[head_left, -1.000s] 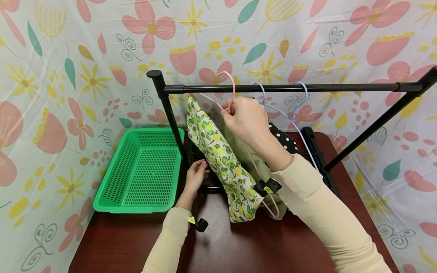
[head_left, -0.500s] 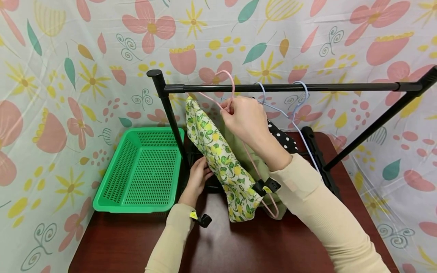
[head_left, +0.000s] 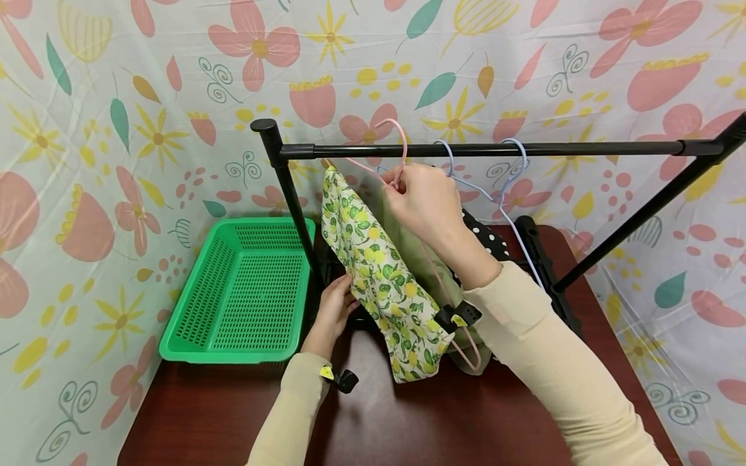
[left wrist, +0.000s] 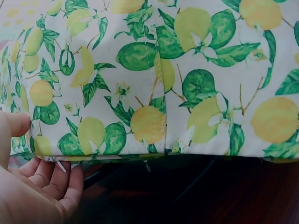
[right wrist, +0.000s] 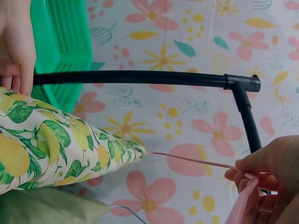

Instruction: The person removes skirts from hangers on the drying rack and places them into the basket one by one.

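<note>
My right hand [head_left: 428, 204] pinches a pink clothes hanger [head_left: 404, 144] just below its hook, and the hook overlaps the black rod [head_left: 361, 151] in the head view. A white garment with a lemon print [head_left: 373, 259] hangs over the hanger's left end, while the hanger's lower right corner is bare. At the garment's left lower edge, my left hand [head_left: 335, 307] pinches the hem. The left wrist view shows the thumb [left wrist: 18, 125] on the front of the cloth and the other fingers [left wrist: 51, 179] under the hem.
Two blue hangers [head_left: 515, 169] hang on the rod to the right. Behind the lemon print are an olive-green garment [head_left: 408, 252] and a black polka-dot one [head_left: 489, 239]. A green basket [head_left: 256, 356] stands left on the brown table [head_left: 373, 427], beside the rack's post [head_left: 294, 194].
My left hand has moved right from beside the garment and taken hold of its hem. The pink hanger and lemon-print garment have shifted slightly to the right.
</note>
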Demonstrator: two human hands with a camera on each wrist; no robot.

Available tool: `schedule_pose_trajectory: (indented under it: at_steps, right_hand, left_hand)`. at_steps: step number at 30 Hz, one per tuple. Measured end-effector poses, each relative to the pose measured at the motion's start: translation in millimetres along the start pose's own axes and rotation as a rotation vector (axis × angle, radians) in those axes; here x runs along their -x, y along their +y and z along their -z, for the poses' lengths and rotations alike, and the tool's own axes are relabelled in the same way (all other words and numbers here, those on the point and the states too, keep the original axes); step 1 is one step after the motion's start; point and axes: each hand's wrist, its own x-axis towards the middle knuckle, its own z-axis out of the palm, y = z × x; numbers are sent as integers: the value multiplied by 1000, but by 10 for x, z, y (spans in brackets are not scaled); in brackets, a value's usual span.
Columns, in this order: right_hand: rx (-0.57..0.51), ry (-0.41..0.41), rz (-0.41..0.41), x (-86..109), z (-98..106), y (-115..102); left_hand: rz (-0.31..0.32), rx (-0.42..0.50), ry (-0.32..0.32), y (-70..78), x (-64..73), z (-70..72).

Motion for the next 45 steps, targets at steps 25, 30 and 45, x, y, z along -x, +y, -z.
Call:
schedule_pose_trajectory:
  at_steps: [25,30,45]
  right_hand:
    - [27,27,-17,7,-33,105]
    - [26,29,-28,14,-36,126]
    - [47,22,-67,21,-102,185]
  left_hand:
    - [-71,-138,-49,221,274,130]
    - [-125,-213,-68,320,348,144]
    - [-210,-379,-86,667,487,178]
